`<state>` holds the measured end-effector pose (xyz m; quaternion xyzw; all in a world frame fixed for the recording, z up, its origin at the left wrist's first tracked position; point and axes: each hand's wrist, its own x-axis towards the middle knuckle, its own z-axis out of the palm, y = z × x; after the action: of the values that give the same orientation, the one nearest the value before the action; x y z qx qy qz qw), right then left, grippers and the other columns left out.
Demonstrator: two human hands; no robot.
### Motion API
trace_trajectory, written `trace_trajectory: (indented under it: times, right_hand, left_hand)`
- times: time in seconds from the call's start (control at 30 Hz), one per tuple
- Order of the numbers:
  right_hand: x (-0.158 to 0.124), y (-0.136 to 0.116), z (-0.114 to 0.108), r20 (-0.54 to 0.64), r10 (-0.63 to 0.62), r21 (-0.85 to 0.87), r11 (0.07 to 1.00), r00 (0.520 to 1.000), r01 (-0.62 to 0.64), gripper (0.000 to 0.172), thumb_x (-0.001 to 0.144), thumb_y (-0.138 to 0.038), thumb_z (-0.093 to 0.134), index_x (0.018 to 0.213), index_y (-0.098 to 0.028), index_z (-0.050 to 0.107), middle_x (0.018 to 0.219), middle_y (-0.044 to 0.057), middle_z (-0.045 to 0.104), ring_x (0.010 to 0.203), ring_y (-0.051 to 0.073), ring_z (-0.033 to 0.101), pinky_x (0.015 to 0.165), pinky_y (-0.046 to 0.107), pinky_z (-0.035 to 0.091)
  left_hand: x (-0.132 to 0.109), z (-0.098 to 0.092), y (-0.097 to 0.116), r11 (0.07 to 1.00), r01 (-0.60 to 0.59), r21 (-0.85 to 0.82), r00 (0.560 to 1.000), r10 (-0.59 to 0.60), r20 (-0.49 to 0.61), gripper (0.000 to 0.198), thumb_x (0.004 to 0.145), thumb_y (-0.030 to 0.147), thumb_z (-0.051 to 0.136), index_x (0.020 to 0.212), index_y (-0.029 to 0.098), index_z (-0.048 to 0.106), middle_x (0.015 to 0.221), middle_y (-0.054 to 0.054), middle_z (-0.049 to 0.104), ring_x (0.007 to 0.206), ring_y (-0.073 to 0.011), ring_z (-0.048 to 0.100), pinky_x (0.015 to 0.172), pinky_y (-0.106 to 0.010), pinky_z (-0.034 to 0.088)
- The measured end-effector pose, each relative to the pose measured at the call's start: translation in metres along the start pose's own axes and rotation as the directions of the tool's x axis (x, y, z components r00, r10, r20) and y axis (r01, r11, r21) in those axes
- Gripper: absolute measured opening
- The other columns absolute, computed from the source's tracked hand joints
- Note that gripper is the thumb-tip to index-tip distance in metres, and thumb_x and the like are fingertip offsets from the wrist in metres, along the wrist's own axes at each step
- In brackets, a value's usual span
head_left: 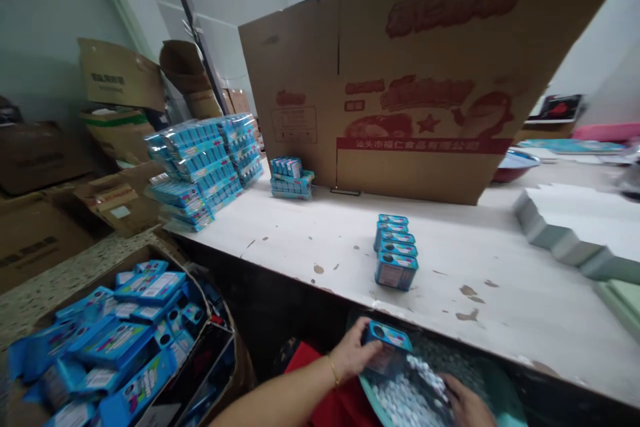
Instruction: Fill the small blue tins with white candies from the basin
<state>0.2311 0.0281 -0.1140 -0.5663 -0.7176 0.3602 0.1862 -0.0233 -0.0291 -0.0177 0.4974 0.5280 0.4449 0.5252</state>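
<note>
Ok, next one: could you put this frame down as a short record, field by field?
Left hand: holds a blue box at the basin's edge
Right hand: at the basin, partly out of frame; its grip is unclear
Basin: teal, holding white pieces
Table: white, with worn patches
Row: five blue boxes standing on the table
Wrapped packs: stacked at the table's left
Big carton: upright on the table, behind the row
Loose boxes: blue, heaped in an open carton, lower left

The tabletop (345,237) is softly lit above deep shadow; glare is caught on wrapped packs (200,153) at left, the right hand (469,403) blurred, frame edges stretched.
</note>
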Motion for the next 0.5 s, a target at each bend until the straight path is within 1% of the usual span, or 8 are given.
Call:
trace_trajectory:
  times: [0.1, 0.17, 0.27, 0.33, 0.43, 0.5]
  right_hand:
    - [-0.006, -0.010, -0.030, 0.006, -0.017, -0.001, 1.000, 1.000, 0.017, 0.034, 0.071, -0.038, 0.039, 0.087, -0.027, 0.067, 0.094, 0.001, 0.068, 0.093, 0.021, 0.059, 0.078, 0.025, 0.045]
    - [-0.008, -0.024, -0.052, 0.013, -0.033, -0.022, 0.999, 0.999, 0.033, 0.035, 0.073, -0.037, 0.038, 0.090, -0.026, 0.066, 0.095, 0.003, 0.067, 0.090, 0.021, 0.060, 0.078, 0.026, 0.044]
    - [-0.012, -0.057, -0.082, 0.067, -0.074, -0.068, 0.995, 0.995, 0.079, 0.035, 0.076, -0.032, 0.036, 0.094, -0.025, 0.065, 0.095, 0.004, 0.066, 0.087, 0.019, 0.060, 0.076, 0.026, 0.043]
    - [-0.014, -0.082, -0.098, 0.106, -0.114, -0.130, 0.983, 0.988, 0.127, 0.035, 0.075, -0.026, 0.036, 0.093, -0.024, 0.066, 0.094, 0.004, 0.066, 0.089, 0.019, 0.058, 0.077, 0.025, 0.042]
    - [-0.014, -0.116, -0.112, 0.150, -0.084, -0.284, 0.951, 0.985, 0.124, 0.036, 0.073, -0.017, 0.036, 0.088, -0.023, 0.067, 0.090, 0.004, 0.067, 0.087, 0.017, 0.058, 0.075, 0.023, 0.040]
    - [-0.013, -0.131, -0.116, 0.175, -0.038, -0.402, 0.910, 0.984, 0.106, 0.034, 0.072, -0.015, 0.037, 0.087, -0.024, 0.067, 0.091, 0.003, 0.067, 0.090, 0.016, 0.057, 0.074, 0.023, 0.039]
  left_hand:
    - [-0.001, -0.013, 0.004, 0.993, -0.075, 0.087, 0.996, 0.078, -0.034, 0.033, 0.072, 0.027, 0.055, 0.102, 0.017, 0.047, 0.089, -0.001, 0.055, 0.085, -0.0131, 0.050, 0.083, -0.027, 0.038]
    - [0.001, -0.015, 0.004, 0.983, -0.092, 0.158, 0.994, 0.100, -0.039, 0.033, 0.071, 0.025, 0.055, 0.102, 0.017, 0.048, 0.088, 0.000, 0.055, 0.084, -0.0131, 0.049, 0.080, -0.026, 0.039]
    - [0.007, -0.009, 0.002, 0.962, -0.085, 0.258, 0.995, 0.094, -0.022, 0.036, 0.068, 0.025, 0.057, 0.102, 0.017, 0.049, 0.085, 0.000, 0.054, 0.080, -0.0134, 0.049, 0.077, -0.025, 0.040]
    - [0.011, -0.003, 0.003, 0.951, -0.075, 0.298, 0.997, 0.082, -0.011, 0.036, 0.067, 0.024, 0.057, 0.102, 0.017, 0.049, 0.085, 0.000, 0.055, 0.080, -0.0139, 0.050, 0.078, -0.026, 0.040]
    - [0.018, 0.007, 0.005, 0.933, -0.115, 0.340, 0.993, 0.115, 0.019, 0.037, 0.068, 0.025, 0.056, 0.103, 0.017, 0.049, 0.091, -0.002, 0.055, 0.085, -0.0153, 0.050, 0.082, -0.028, 0.039]
    - [0.022, 0.011, 0.004, 0.919, -0.164, 0.359, 0.986, 0.155, 0.054, 0.037, 0.069, 0.027, 0.055, 0.104, 0.017, 0.048, 0.095, -0.003, 0.055, 0.089, -0.0161, 0.050, 0.085, -0.030, 0.039]
